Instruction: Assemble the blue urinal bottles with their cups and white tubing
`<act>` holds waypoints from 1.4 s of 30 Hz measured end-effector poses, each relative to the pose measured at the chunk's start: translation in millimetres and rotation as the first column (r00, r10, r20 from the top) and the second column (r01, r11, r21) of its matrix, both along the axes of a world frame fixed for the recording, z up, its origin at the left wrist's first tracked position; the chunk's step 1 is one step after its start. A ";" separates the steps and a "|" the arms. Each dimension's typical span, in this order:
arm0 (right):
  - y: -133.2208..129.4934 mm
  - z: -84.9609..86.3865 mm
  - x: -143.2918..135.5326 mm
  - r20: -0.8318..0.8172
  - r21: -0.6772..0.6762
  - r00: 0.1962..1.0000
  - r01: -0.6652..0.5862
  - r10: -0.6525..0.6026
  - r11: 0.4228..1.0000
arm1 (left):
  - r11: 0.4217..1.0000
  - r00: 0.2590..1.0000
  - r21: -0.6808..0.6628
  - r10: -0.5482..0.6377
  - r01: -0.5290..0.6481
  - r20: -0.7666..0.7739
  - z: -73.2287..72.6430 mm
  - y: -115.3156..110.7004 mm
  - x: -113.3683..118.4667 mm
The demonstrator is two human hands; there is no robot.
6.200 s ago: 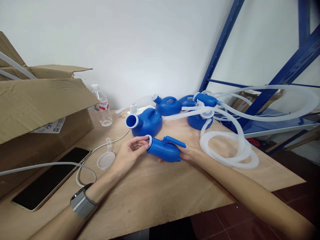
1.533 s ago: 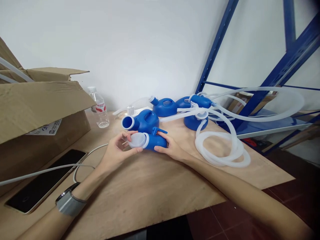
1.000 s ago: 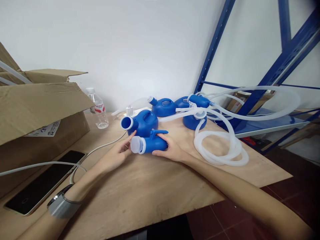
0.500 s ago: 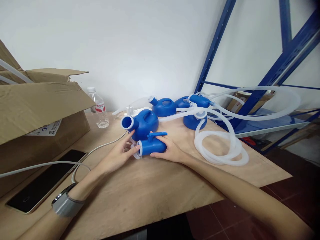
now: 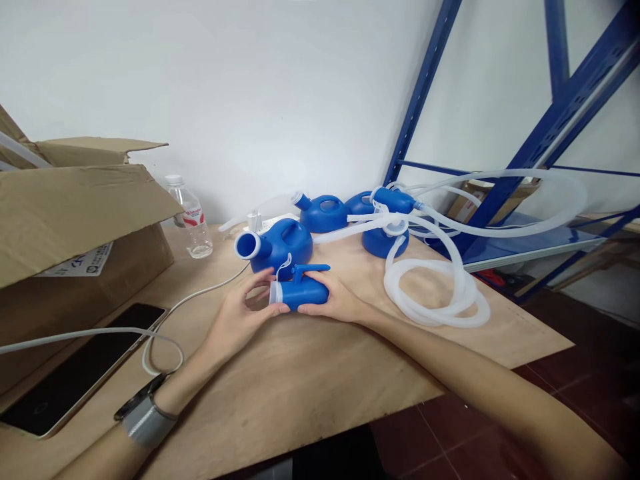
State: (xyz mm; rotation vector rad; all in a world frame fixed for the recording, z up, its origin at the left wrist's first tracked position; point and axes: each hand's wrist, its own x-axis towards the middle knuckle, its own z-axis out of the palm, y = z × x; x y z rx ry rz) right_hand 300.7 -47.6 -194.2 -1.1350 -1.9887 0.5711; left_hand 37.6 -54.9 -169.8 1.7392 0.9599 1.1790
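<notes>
My right hand grips the closed end of a blue plastic urinal cup, which lies sideways on the table with its handle up. A white cap covers its mouth on the left, and a clear strap loops up from there. My left hand holds this cap, thumb in front and fingers behind, partly hidden. Just behind stands a blue urinal bottle with a wide, uncapped mouth facing me. I cannot tell whether the cap is fully seated.
More blue bottles stand by the wall. At right are another blue cup and a coiled clear hose. A water bottle, cardboard box, phone and white cable are left. A blue rack stands right.
The white cap, which hung loose below the cup's open mouth, is now over it, with its strap raised. My left hand has closed around the cap. The view has shifted slightly.
</notes>
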 end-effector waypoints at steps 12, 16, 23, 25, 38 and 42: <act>0.0 2.3 2.3 -0.024 -0.041 0.999 0.045 -0.046 0.998 | 0.974 0.977 -0.131 -0.199 0.187 -0.079 4.7 8.3 -10.3; -1.8 4.1 -0.6 0.030 -0.017 0.998 0.049 -0.048 0.999 | 0.982 0.986 -0.111 -0.157 0.150 -0.061 5.0 8.4 -12.3; -8.5 10.4 -6.3 0.091 0.031 0.993 0.072 -0.074 0.997 | 0.989 0.990 0.107 -0.085 0.097 -0.115 -0.8 3.0 -14.0; -7.9 10.1 -6.3 0.100 0.052 0.994 0.040 -0.045 0.998 | 0.976 0.985 0.198 -0.062 0.095 -0.163 -2.1 3.5 -15.2; -3.7 7.6 -7.4 0.089 0.130 0.981 -0.182 0.171 0.975 | 0.991 0.998 -0.120 -0.066 0.063 -0.020 16.2 -2.8 4.0; -5.8 3.0 -11.3 0.081 0.118 0.983 -0.174 0.165 0.978 | 0.976 0.996 -0.202 -0.065 0.075 0.058 14.4 -3.1 8.7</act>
